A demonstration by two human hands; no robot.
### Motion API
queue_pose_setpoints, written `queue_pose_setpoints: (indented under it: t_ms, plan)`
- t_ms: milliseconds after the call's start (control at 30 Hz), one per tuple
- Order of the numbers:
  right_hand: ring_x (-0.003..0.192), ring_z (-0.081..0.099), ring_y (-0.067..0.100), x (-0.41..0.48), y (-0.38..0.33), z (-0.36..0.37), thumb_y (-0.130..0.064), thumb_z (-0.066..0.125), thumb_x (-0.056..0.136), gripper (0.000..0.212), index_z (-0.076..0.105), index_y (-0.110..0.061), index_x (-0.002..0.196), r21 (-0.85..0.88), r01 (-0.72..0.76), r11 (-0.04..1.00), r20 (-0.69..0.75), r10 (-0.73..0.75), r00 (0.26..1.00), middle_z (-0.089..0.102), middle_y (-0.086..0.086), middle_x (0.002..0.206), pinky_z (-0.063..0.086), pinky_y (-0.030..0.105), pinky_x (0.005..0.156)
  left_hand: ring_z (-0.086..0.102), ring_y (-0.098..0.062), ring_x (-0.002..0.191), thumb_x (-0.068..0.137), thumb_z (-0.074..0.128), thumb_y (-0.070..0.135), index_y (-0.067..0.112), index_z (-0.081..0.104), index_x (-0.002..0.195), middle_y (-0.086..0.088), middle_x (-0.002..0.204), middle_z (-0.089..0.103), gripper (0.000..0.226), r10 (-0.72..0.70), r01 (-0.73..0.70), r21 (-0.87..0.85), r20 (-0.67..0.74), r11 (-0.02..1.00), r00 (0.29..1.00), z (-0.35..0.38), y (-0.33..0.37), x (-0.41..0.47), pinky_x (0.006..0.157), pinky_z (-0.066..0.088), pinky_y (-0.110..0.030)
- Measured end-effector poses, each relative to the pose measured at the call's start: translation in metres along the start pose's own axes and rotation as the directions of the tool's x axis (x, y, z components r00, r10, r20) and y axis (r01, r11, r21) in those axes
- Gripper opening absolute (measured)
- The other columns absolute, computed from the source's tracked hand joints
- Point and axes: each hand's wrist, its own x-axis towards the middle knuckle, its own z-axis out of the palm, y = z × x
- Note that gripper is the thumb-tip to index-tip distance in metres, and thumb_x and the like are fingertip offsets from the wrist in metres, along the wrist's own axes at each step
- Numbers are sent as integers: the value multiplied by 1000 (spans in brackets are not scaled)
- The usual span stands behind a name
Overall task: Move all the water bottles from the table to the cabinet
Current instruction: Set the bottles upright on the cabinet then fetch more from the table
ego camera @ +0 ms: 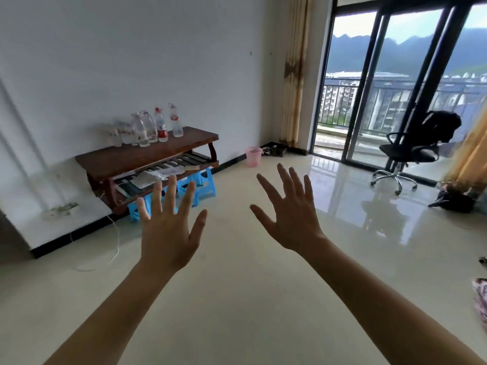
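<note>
Several clear water bottles [147, 127] with red-and-white labels stand in a cluster on the top of a low dark wooden table [126, 160] against the white wall at the left. My left hand [168, 230] is stretched out in front of me, fingers spread, holding nothing, well short of the table. My right hand [290, 219] is raised beside it, also spread and empty, over the bare floor. No cabinet is in view.
Blue plastic stools [200, 185] sit under the table, and papers lie on its slatted lower shelf [158, 175]. A pink basket [253, 156] stands by the wall. A black office chair [411, 151] is by the glass balcony doors. A cord [116, 246] trails on the tiled floor.
</note>
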Motion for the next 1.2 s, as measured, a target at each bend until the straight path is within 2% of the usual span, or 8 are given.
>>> queue_pose_setpoints:
  t_ms: [133,267,400,600,833,967,1067,1200]
  plan:
    - [156,13,38,106,24,69,-70,26,100,70,17,-36,161,46,60,997,-41,-59,997,14,17,169,14,64,123,19,-40,151,101,24,60,26,25,158,-16,165,22,66,-93,94,34,-28,995,995,44,-23,94,113,21,-72]
    - [157,9,36,225,36,124,-69,31,101,70,23,-35,161,119,133,984,-47,-128,991,9,15,170,9,60,124,20,-40,151,101,29,56,23,31,157,-17,164,23,64,-127,133,94,-67,987,990,72,-61,184,113,21,-70]
    - [155,15,38,309,21,172,-68,30,100,68,26,-34,159,218,157,963,-72,-145,987,14,15,169,12,61,124,20,-40,151,102,26,56,23,30,157,-16,165,22,64,-214,228,138,-105,964,971,97,-114,239,113,20,-69]
    - [153,20,40,432,-28,283,-72,21,99,69,31,-35,156,303,258,917,-52,-255,966,22,16,167,15,65,122,14,-37,153,100,18,63,25,25,159,-15,166,19,70,-310,325,200,-102,925,945,165,-228,322,115,17,-70]
    - [154,20,39,575,-103,401,-79,15,96,77,31,-36,158,293,262,919,47,-288,956,21,14,168,18,67,121,9,-36,154,98,17,68,25,19,160,-14,167,11,76,-355,360,200,-61,911,933,237,-365,440,116,16,-71]
    - [151,27,42,658,-126,448,-76,19,97,73,32,-35,157,292,273,916,29,-294,955,28,16,164,24,68,118,8,-36,154,98,17,69,23,17,161,-15,167,9,77,-328,326,219,-27,920,944,268,-427,517,116,15,-69]
    - [152,26,40,698,-132,484,-75,24,97,70,24,-39,157,291,250,923,24,-268,963,25,15,166,21,67,120,6,-35,154,98,17,69,25,12,161,-14,168,5,78,-322,318,226,-19,921,947,297,-460,553,116,13,-68]
    - [152,24,40,770,-149,564,-75,28,97,70,23,-40,158,297,232,926,73,-265,962,23,13,167,15,65,122,4,-36,155,97,18,70,25,9,161,-15,168,0,79,-348,332,238,26,913,937,353,-522,608,116,14,-69]
